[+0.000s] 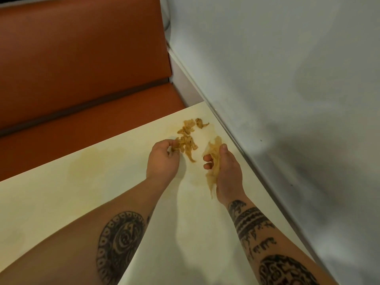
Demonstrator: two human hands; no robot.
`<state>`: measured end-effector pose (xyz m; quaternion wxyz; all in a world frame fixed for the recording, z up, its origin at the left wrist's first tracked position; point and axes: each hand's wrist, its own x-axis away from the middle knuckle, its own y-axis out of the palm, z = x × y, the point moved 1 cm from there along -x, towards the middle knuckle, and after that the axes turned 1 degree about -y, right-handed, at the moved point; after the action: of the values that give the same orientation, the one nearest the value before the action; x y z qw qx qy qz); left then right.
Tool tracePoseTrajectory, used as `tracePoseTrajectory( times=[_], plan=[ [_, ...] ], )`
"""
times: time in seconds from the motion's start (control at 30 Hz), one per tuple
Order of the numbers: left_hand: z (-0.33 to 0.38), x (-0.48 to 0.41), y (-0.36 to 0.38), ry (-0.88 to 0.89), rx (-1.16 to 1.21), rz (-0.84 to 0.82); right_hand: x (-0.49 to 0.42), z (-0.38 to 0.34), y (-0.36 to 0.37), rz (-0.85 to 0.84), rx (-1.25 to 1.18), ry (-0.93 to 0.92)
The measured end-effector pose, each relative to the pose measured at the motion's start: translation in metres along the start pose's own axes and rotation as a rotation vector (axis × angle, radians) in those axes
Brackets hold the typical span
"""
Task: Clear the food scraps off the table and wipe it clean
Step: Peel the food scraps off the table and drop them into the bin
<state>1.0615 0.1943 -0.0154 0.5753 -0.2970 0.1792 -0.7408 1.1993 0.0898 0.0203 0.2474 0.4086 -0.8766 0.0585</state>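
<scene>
Left hand (162,160) pinches scraps (187,138); right hand (227,173) grips a stained wad (214,150), half hidden behind it.

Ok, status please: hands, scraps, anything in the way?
Left hand pinching food scraps. Right hand holding pale wad. Stains on table; nothing in the way.

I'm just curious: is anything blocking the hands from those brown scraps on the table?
Nothing visible. The left hand already pinches the near end of the scraps; the right hand, gripping a pale limp clump, sits beside them with only bare table between.
</scene>
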Motion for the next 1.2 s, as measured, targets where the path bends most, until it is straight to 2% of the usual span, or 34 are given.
tracePoseTrajectory(
  times=[0.07, 0.2, 0.3, 0.47, 0.6, 0.77, 1.0, 1.13, 1.2],
  plan=[
    [0.005, -0.007, 0.010, 0.056, -0.094, -0.018, -0.005, 0.000, -0.007, 0.000, -0.094, 0.064],
    [0.007, -0.014, 0.014, -0.008, -0.191, -0.017, -0.013, 0.002, -0.017, 0.023, -0.273, 0.144],
    [0.004, -0.011, 0.010, -0.052, -0.136, 0.006, -0.021, 0.004, -0.017, 0.042, -0.199, 0.111],
    [-0.013, 0.002, -0.008, -0.185, 0.097, 0.029, -0.042, 0.007, 0.004, -0.038, 0.220, 0.064],
    [-0.030, 0.011, -0.032, -0.367, 0.367, 0.150, -0.061, 0.003, 0.033, -0.106, 0.704, -0.122],
    [-0.046, 0.019, -0.061, -0.435, 0.403, 0.267, -0.071, 0.009, 0.059, -0.151, 0.942, -0.217],
    [-0.062, 0.027, -0.084, -0.424, 0.438, 0.305, -0.026, 0.025, 0.076, -0.451, 0.835, -0.250],
    [-0.056, 0.026, -0.088, -0.459, 0.558, 0.368, 0.003, 0.031, 0.057, -0.449, 0.561, -0.353],
    [-0.052, 0.026, -0.089, -0.473, 0.583, 0.384, 0.012, 0.026, 0.045, -0.397, 0.461, -0.320]
  ],
)
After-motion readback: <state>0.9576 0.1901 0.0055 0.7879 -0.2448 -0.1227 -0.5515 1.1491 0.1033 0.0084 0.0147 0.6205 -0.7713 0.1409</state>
